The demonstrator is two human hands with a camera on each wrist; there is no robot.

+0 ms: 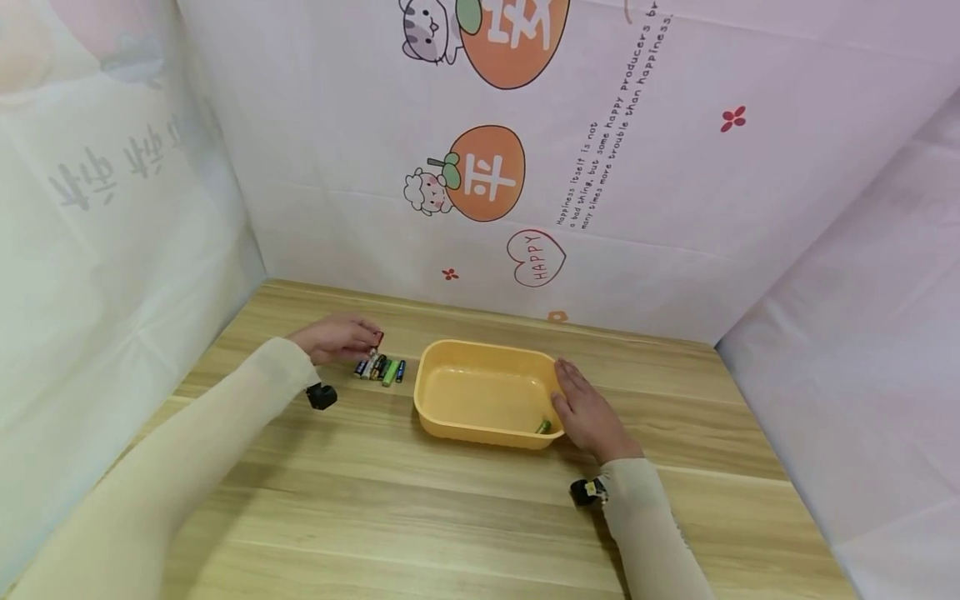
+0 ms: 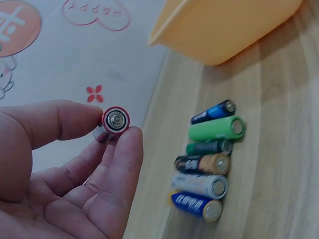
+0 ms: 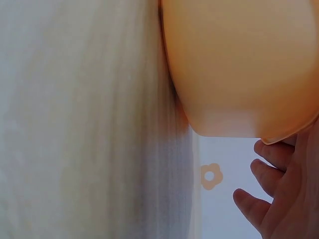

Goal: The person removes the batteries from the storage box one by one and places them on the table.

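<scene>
My left hand (image 1: 341,337) pinches a red-rimmed battery (image 2: 115,120) between thumb and fingertips, its button end showing in the left wrist view. Just beneath that hand, several batteries lie side by side on the table. Among them are a light green battery (image 2: 217,128), a black and tan battery (image 2: 203,164) and a dark blue battery (image 2: 196,206). My right hand (image 1: 592,414) rests against the right side of a yellow plastic basin (image 1: 480,434), fingers extended along its rim. Inside the basin, a green battery (image 1: 543,427) lies at the near right corner.
The wooden table (image 1: 420,517) meets a printed cloth wall (image 1: 637,275) behind the basin. More cloth hangs on the left and right. Each wrist carries a small black camera, such as the left one (image 1: 322,396).
</scene>
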